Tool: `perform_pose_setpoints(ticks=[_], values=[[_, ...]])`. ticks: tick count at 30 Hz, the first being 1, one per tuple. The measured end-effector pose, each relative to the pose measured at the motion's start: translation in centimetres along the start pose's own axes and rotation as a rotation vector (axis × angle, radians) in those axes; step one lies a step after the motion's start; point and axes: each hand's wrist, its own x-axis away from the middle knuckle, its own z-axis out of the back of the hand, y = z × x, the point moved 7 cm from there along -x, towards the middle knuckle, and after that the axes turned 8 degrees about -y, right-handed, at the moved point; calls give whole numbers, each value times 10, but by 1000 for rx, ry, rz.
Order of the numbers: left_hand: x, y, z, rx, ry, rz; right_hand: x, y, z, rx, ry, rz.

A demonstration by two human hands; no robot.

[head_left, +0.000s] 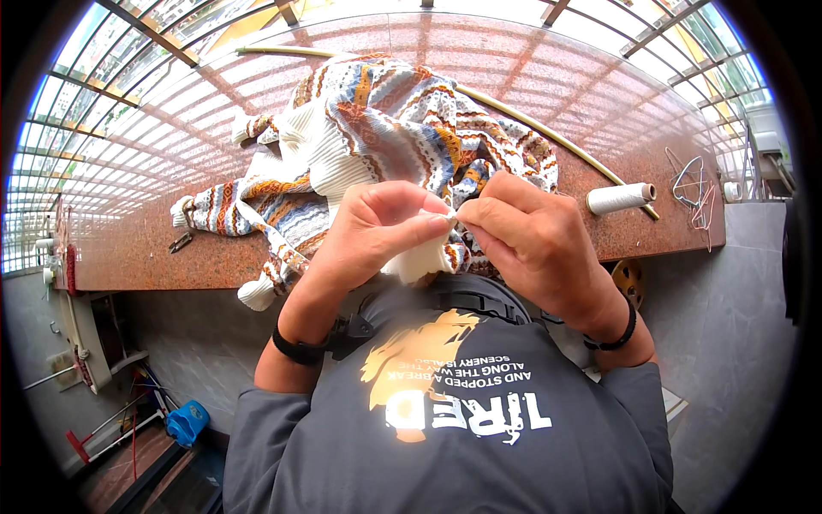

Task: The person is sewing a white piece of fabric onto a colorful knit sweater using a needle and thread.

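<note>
A patterned knitted sweater (398,135) in white, blue, orange and brown lies heaped over the stone ledge before me. My left hand (379,225) pinches a white ribbed edge (420,257) of the knitwear between thumb and fingers, just above my lap. Close against it, my right hand (533,231) has its thumb and forefinger pinched at the same spot; whatever lies between those fingertips is too small to tell. To the right, a cone of white thread (620,198) lies on its side. Small dark thread snips (181,242) rest on the ledge at the left.
A long thin bamboo pole (546,132) runs behind and under the sweater. Bent wire hangers (693,186) lie at the ledge's right end. Metal window bars rise beyond the polished granite ledge (128,257). Low at the left are a blue plastic container (187,423) and several long handles.
</note>
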Motion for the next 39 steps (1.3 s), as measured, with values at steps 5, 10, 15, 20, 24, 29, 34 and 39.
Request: perform_pose_setpoints(ticks=[5,10,15,20,24,29,34,39], values=[[-1,0,-2,0,-11,-18,0,-2,0,23,2,4],[1,0,-6,6,17,-71,2,-2,-4,-6,43,-49],[3,8,-10,-218,108,-246,2,-2,-12,-58,113,-31],[8,29,-13,-546,259,-462,1,11,9,-409,252,128],[14,30,-10,-603,295,-523,20,-9,45,-1135,134,160],[14,29,-9,-600,292,-559,34,-61,98,-1679,-221,734],[17,32,-14,-638,293,-572,40,-45,58,-1172,-270,545],[21,37,-16,-693,320,-554,10,0,2,-332,112,-78]])
